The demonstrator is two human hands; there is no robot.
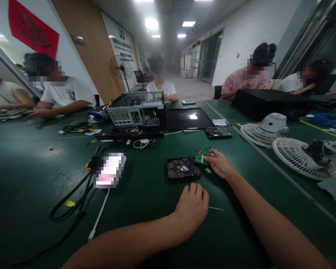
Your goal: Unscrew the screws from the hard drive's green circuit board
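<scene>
In my right hand (pixel 220 164) is a small green circuit board (pixel 204 156), pinched between thumb and fingers. It is held at the right end of a black hard drive (pixel 182 170), which lies flat on the green table. My left hand (pixel 192 205) is curled closed, resting low in front of the drive. From its right side sticks out the thin metal shaft of a screwdriver (pixel 216 208); the handle is hidden by the fingers.
A second hard drive (pixel 218 133) lies farther back by a dark flat panel (pixel 188 118). An opened computer case (pixel 137 114) stands behind. At left are a lit phone (pixel 110 170) and black cables (pixel 70 194); at right, white fan parts (pixel 296 158). Several people sit around.
</scene>
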